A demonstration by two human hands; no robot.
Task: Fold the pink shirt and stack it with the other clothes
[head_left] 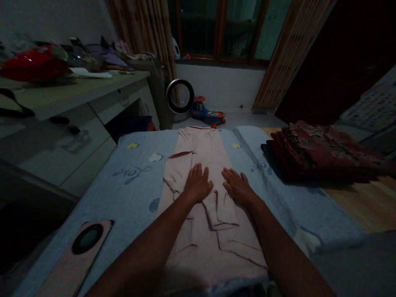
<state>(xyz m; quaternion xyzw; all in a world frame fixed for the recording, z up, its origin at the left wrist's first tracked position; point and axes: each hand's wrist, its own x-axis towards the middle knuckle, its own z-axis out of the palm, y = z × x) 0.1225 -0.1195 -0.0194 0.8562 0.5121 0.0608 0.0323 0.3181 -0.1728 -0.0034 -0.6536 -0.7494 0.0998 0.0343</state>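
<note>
A pale pink long garment [207, 152] lies lengthwise on a blue patterned cover [139, 194], its collar at the far end. One sleeve is folded across the middle, its cuff pointing toward the near right. My left hand [198, 183] rests flat on the folded sleeve with its fingers spread. My right hand [237, 186] lies at the garment's right edge, fingers stretched out and partly on the cloth. Neither hand holds anything.
A pink phone [69, 268] lies at the near left of the cover. Folded dark red clothes [321, 152] are stacked at the right. A cluttered desk [77, 90] stands at the left. Beyond the bed are a round-doored appliance [180, 96] and a blue ride-on toy [206, 112].
</note>
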